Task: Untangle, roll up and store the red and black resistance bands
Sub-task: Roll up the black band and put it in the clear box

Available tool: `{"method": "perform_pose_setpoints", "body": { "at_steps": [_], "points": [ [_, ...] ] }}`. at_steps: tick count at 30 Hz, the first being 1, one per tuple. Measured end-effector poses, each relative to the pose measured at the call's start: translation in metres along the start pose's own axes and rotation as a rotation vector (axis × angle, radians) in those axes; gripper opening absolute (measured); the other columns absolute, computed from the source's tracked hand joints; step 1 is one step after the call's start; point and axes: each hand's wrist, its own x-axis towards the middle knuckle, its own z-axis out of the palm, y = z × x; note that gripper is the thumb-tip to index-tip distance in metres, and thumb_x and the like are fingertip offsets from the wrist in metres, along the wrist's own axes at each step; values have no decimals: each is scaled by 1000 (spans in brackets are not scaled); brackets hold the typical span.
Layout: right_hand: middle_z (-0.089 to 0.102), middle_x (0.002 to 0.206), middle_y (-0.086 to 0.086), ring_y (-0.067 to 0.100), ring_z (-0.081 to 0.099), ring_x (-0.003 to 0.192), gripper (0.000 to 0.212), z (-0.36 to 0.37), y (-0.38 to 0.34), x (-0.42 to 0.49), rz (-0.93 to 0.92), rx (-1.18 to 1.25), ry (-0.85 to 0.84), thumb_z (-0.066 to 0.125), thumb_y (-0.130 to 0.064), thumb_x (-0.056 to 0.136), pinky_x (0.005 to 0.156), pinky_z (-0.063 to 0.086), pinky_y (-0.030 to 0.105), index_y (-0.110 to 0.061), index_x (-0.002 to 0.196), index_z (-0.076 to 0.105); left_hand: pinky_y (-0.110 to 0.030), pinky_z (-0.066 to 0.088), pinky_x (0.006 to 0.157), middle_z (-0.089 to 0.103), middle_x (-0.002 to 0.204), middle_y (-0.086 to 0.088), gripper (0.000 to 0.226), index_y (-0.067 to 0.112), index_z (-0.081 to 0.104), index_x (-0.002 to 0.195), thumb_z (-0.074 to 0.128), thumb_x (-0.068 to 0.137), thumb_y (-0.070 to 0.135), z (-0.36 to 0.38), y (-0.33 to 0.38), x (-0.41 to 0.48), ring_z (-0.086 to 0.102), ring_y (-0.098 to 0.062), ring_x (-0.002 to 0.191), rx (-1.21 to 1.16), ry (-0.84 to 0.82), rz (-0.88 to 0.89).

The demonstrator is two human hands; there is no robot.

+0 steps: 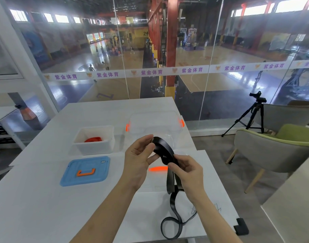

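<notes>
Both hands hold the black resistance band (163,150) above the table. My left hand (139,161) pinches its rolled-up end between thumb and fingers. My right hand (186,172) grips the band just below the roll. The loose rest of the band hangs down and ends in a loop lying near the table's front edge. The red resistance band (93,139) lies bunched inside the white tub (94,148) at the left.
A blue lid (85,171) with an orange handle lies in front of the white tub. A clear plastic box (155,123) with orange clips stands behind my hands. A glass wall runs past the table's far edge. A chair (272,151) and a tripod (250,116) stand to the right.
</notes>
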Motion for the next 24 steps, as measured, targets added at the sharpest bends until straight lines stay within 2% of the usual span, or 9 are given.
{"method": "perform_pose_setpoints", "body": {
  "at_steps": [4, 7, 9, 12, 15, 17, 20, 24],
  "points": [
    [84, 92, -1, 12, 80, 89, 27, -3, -15, 7, -57, 74, 74, 80, 14, 83, 81, 59, 18, -12, 92, 80, -47, 63, 95, 74, 126, -12, 27, 14, 72, 123, 60, 102, 3, -9, -3, 0, 74, -26, 117, 5, -72, -40],
    [84, 92, -1, 11, 80, 87, 24, -5, -25, 12, -110, 67, 75, 80, 14, 83, 80, 59, 16, -8, 94, 81, -48, 62, 96, 73, 125, -18, 23, 11, 70, 123, 60, 103, 2, -17, -7, -1, 71, -34, 121, 91, -152, -66],
    [84, 94, 0, 13, 80, 89, 27, -8, -28, 17, -143, 7, 35, 81, 14, 82, 82, 59, 18, -12, 93, 83, -47, 60, 100, 77, 121, -12, 21, 13, 70, 120, 62, 103, 4, -24, -6, 1, 73, -28, 119, 253, -189, -51],
    [84, 99, -8, 13, 79, 93, 35, -14, -32, 23, -194, -147, -69, 85, 9, 81, 87, 59, 20, -25, 89, 84, -40, 56, 107, 78, 122, 11, 16, 23, 75, 105, 75, 95, 10, -31, 0, 7, 71, -8, 119, 569, -178, 31],
    [82, 101, -16, 9, 78, 97, 31, -18, -38, 28, -258, -343, -191, 88, 1, 81, 90, 57, 18, -28, 91, 84, -33, 59, 102, 75, 120, 25, 19, 32, 73, 99, 81, 90, 17, -27, 12, 13, 67, 4, 118, 731, -194, 107],
    [82, 101, -16, 7, 77, 101, 23, -19, -41, 29, -294, -450, -272, 90, -5, 81, 92, 56, 16, -23, 95, 86, -31, 58, 102, 74, 120, 29, 21, 39, 70, 102, 81, 90, 26, -23, 18, 16, 66, 5, 118, 884, -263, 152],
    [82, 103, -13, 7, 76, 104, 21, -17, -43, 30, -289, -522, -336, 91, -8, 81, 96, 57, 21, -21, 97, 85, -37, 58, 101, 75, 111, 28, 21, 44, 68, 103, 80, 88, 35, -19, 17, 19, 69, -1, 111, 1072, -354, 147],
    [82, 101, -16, 8, 76, 101, 20, -17, -44, 28, -271, -511, -361, 92, -11, 81, 93, 56, 18, -24, 93, 82, -41, 60, 98, 77, 110, 22, 21, 41, 67, 99, 80, 87, 32, -20, 12, 18, 69, -1, 112, 1076, -393, 100]
  ]
}}
